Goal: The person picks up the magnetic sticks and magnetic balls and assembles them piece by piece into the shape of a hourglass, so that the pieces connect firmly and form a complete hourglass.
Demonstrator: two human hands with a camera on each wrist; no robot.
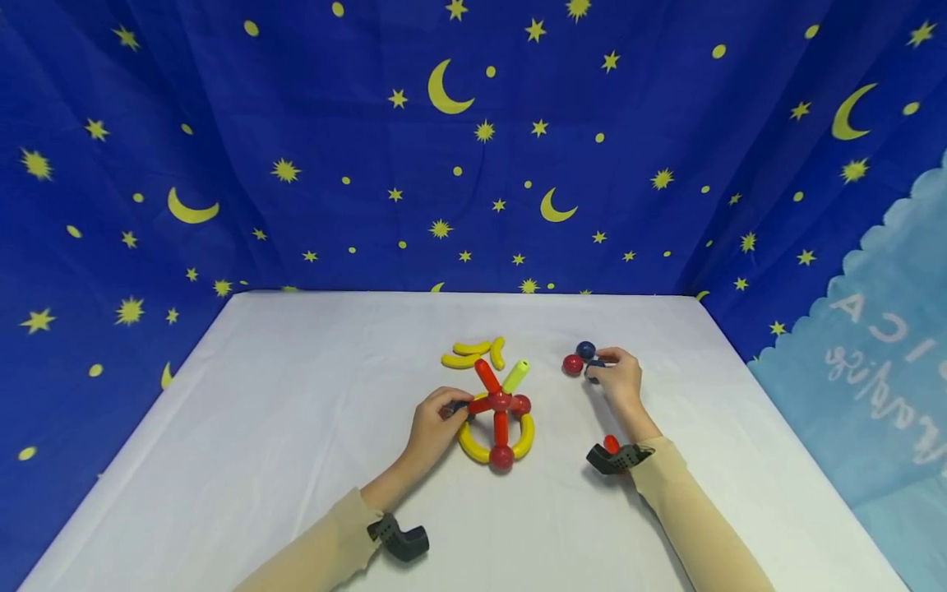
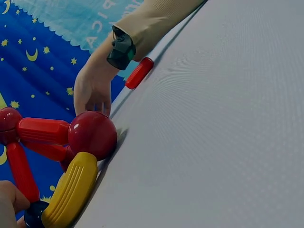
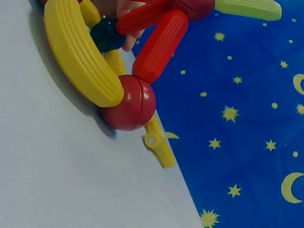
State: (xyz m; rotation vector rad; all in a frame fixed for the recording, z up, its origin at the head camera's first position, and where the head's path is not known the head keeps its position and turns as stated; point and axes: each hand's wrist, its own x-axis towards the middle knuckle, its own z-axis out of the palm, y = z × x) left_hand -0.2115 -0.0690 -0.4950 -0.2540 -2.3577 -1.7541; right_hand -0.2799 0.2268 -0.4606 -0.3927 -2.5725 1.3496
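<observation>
A toy structure of balls and magnetic-looking rods stands mid-table: a ring of yellow curved rods, red balls and red straight rods rising to a top red ball. From that top ball a further red rod and a lime-green rod point upward. My left hand pinches the dark blue ball at the ring's left side. Off to the right, my right hand has its fingers around another dark blue ball, partly hidden by them.
Beside the right fingers lie a loose blue ball and a red ball. Behind the structure are three loose yellow curved rods. A red rod lies under the right wrist. Blue starry cloth hangs at the table's back.
</observation>
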